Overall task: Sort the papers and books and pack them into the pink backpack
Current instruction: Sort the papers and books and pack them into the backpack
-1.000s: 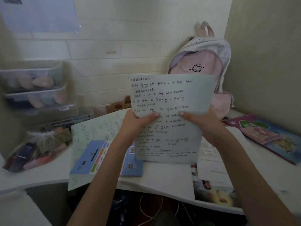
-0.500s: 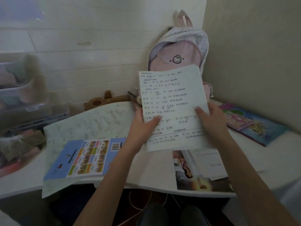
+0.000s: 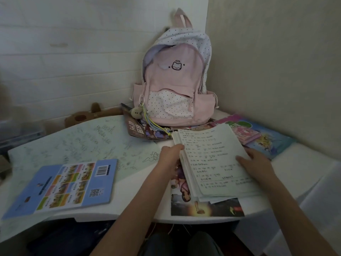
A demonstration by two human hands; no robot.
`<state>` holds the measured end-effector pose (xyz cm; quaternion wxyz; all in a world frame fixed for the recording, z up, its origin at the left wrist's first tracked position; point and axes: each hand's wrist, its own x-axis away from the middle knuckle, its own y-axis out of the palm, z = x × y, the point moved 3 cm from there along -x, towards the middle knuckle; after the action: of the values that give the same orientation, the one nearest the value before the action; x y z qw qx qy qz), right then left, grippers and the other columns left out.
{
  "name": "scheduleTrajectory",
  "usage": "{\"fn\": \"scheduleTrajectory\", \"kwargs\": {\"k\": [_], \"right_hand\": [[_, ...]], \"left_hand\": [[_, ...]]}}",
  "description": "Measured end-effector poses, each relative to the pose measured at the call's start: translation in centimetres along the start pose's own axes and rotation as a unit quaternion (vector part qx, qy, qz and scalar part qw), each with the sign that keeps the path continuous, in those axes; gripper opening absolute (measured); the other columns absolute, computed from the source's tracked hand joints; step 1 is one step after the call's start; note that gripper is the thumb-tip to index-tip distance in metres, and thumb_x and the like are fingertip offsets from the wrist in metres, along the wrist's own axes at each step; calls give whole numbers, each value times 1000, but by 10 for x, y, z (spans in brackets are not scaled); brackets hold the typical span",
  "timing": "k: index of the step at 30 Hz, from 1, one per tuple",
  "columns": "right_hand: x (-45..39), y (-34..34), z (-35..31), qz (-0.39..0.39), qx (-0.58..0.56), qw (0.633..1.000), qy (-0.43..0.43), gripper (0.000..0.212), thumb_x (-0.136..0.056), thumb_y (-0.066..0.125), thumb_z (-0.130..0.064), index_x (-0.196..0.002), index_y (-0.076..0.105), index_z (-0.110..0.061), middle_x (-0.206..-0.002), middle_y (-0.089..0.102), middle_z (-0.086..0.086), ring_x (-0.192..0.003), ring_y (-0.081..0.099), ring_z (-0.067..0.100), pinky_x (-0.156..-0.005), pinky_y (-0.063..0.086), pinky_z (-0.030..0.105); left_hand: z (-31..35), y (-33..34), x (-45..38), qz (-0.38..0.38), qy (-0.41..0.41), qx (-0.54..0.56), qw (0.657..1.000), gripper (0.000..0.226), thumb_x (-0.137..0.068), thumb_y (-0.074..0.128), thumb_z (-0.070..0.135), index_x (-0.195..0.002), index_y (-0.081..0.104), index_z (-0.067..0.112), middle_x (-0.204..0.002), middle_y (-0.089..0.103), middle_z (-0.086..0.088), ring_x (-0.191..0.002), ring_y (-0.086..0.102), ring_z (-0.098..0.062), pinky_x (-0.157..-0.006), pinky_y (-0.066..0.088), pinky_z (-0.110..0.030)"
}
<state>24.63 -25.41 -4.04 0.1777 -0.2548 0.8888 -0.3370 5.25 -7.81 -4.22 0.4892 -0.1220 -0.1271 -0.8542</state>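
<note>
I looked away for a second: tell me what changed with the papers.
The papers, held upright in the air a second ago, have come down flat onto the desk stack. The left hand still grips their left edge; the right hand now lies on top. Backpack and blue book stayed put.

My left hand [image 3: 170,156] grips the left edge of the papers [image 3: 212,161]; my right hand [image 3: 255,160] rests flat on their right side. The stack lies on a magazine [image 3: 206,207], the backpack [image 3: 175,80] upright behind.
</note>
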Motion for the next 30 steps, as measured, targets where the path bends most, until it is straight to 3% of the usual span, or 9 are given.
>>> {"fn": "scheduleTrajectory", "kwargs": {"k": [2, 5, 7, 10, 15, 20, 25, 28, 30], "right_hand": [[5, 7, 1, -2, -27, 1000, -1, 35, -88, 62, -27, -122, 58, -17, -116, 65, 6, -88, 55, 15, -79, 39, 27], [10, 17, -4, 14, -38, 999, -8, 33, -88, 62, -25, -118, 55, -15, -113, 65, 5, -84, 55, 15, -76, 40, 26], [11, 21, -6, 20, -40, 999, -9, 37, -87, 63, -24, -121, 51, -14, -116, 63, 6, -84, 55, 16, -75, 40, 26], [10, 15, -7, 2, -105, 994, 14, 54, -84, 69, -28, -131, 42, -20, -124, 59, 4, -85, 59, 15, -71, 46, 26], [4, -17, -39, -63, -374, 925, -15, 81, -60, 81, -50, -128, 50, -19, -113, 68, 5, -83, 72, 23, -62, 58, 34], [8, -37, -84, -84, -412, 894, -155, 24, -75, 73, -44, -98, 71, -39, -101, 73, -12, -87, 71, 11, -65, 56, 22], [14, -21, -78, -141, -415, 890, -125, 42, -62, 78, -40, -100, 67, -27, -98, 74, -5, -85, 71, 16, -63, 57, 24], [18, -4, -92, -146, -401, 896, -119, 28, -70, 76, -32, -96, 66, -29, -96, 74, 0, -82, 72, 16, -63, 58, 28], [17, -1, -101, -67, -394, 912, -90, 15, -79, 71, -32, -91, 62, -32, -88, 73, -6, -76, 70, 10, -59, 56, 26]], "left_hand": [[2, 8, 0, -32, -41, 36, 998, 58, -83, 67, 26, -131, 47, 0, -123, 58, -27, -106, 62, -37, -85, 54, -43], [3, 24, 4, -71, -45, 22, 996, 41, -83, 70, 15, -118, 58, -1, -106, 68, -18, -78, 68, -27, -58, 56, -33], [2, 27, 3, -48, -1, -18, 999, 28, -82, 68, 4, -109, 59, 1, -112, 67, -18, -80, 68, -27, -59, 56, -32], [7, 23, 5, -47, 93, -33, 994, 33, -84, 65, 2, -114, 57, 12, -117, 66, -11, -95, 67, -27, -76, 58, -41], [55, 11, 35, -123, 227, 31, 966, 26, -79, 74, 12, -97, 62, 27, -94, 75, 4, -81, 73, -18, -59, 59, -30], [94, 4, 56, -138, 334, 0, 932, 14, -78, 75, 19, -86, 71, 31, -91, 75, 6, -81, 73, -16, -62, 57, -26], [74, -15, 48, -146, 297, -3, 944, 31, -60, 84, 25, -88, 70, 29, -90, 75, 8, -81, 72, -13, -59, 56, -23], [71, -3, 48, -159, 302, -5, 940, 28, -67, 83, 18, -88, 70, 31, -92, 75, 8, -84, 72, -11, -63, 56, -23], [77, 2, 55, -125, 332, -23, 935, 23, -73, 80, 17, -83, 69, 35, -85, 74, 18, -79, 70, -2, -60, 54, -16]]}}
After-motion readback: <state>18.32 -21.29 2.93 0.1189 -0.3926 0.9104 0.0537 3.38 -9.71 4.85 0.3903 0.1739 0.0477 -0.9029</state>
